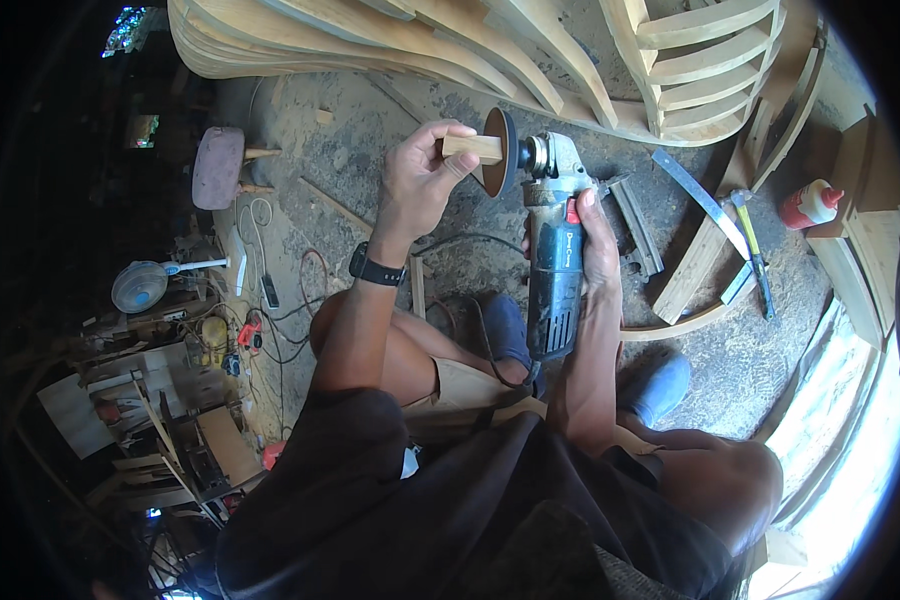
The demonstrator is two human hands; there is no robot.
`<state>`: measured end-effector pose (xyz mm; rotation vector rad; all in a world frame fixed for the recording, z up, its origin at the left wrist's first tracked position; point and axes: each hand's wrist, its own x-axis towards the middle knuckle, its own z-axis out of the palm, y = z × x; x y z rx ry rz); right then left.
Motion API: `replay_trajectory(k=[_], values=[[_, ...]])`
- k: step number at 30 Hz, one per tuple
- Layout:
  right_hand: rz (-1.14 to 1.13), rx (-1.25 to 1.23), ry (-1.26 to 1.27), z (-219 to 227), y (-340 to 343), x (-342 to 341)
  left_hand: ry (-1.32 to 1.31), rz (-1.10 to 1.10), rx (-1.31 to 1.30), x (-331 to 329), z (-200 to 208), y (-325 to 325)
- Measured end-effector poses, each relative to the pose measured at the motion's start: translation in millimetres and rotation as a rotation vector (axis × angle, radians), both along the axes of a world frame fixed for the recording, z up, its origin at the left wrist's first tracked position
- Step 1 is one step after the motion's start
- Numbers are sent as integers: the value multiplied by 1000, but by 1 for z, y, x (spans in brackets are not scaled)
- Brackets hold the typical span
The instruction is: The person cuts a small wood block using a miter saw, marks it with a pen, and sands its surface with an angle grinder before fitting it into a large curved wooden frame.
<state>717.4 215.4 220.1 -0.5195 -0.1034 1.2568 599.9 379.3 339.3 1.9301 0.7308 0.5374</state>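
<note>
My left hand (420, 172) pinches a small pale wood block (473, 148) between thumb and fingers. The block's right end is up against the face of a round sanding disc (500, 152); whether they touch firmly I cannot tell. That disc is mounted on a blue angle grinder (554, 260) with a silver head and a red switch. My right hand (599, 240) is wrapped round the grinder's body from the right, its thumb lying near the switch. The grinder points away from me, its disc turned to the left.
A curved, ribbed wooden frame (530, 60) spans the far side. To the right lie a metal square (700, 195), a hammer (752, 250), a red-and-white bottle (810, 205) and planks (692, 275). A stool (220, 168), a fan (142, 286) and cables (305, 300) are on the left.
</note>
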Motion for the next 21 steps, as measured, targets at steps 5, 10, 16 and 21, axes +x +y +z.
replay_trajectory(k=[5, 10, 16, 21], values=[[-19, 20, 57, 4, -1, 1, -3, 6, 6, 0, 0, 0], [-17, -7, 29, -1, -1, 0, 28, 5, 22, -1, 0, -2], [-9, 9, 49, -3, -1, 0, -1, -1, 22, -2, -5, -1], [-15, 5, 117, 1, -2, 0, 0, -8, 26, -2, -5, -1]])
